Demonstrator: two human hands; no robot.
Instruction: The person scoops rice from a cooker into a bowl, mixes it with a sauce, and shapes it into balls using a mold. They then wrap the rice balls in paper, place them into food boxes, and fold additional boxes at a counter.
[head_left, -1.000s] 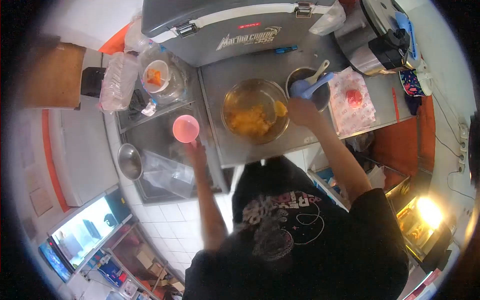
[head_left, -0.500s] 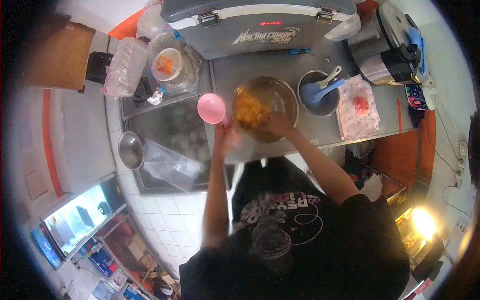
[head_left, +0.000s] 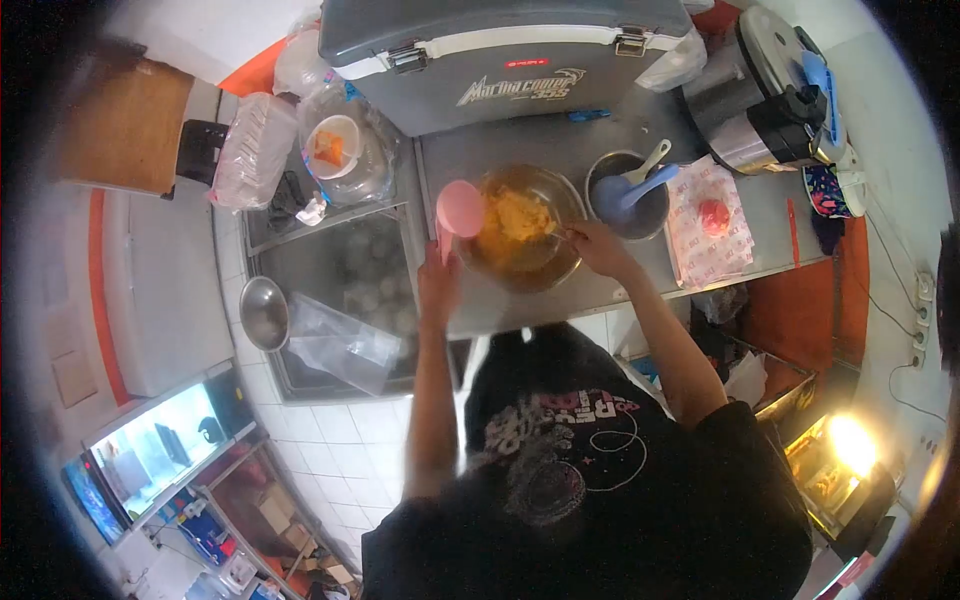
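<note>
A round metal bowl (head_left: 556, 262) on the counter holds a lumpy yellow-orange mixture (head_left: 520, 214), with thinner liquid around it. My left hand (head_left: 438, 275) is closed on the handle of a pink dipper (head_left: 461, 208), whose cup tilts over the bowl's left rim. At the bowl's right edge, my right hand (head_left: 598, 248) grips the end of a thin metal utensil (head_left: 557, 233) that reaches into the mixture; its head is hidden. Just right of that hand stands a pot (head_left: 640, 222) with a blue ladle (head_left: 645, 186) and a pale-handled utensil (head_left: 655, 155) in it.
Printed paper sheets (head_left: 704, 250) carry a red bundle (head_left: 714, 217). A grey cooler (head_left: 520, 85) stands behind, a large steel cooker (head_left: 740, 95) at back right. Left are a sunken basin (head_left: 350, 250), a metal bowl (head_left: 264, 313), a plastic bag (head_left: 345, 345) and a white tub (head_left: 333, 145).
The pink dipper has moved right and tipped over the bowl. My right hand has drawn from inside the bowl to its right rim, and the mixture has shifted. The camera view has shifted slightly.
</note>
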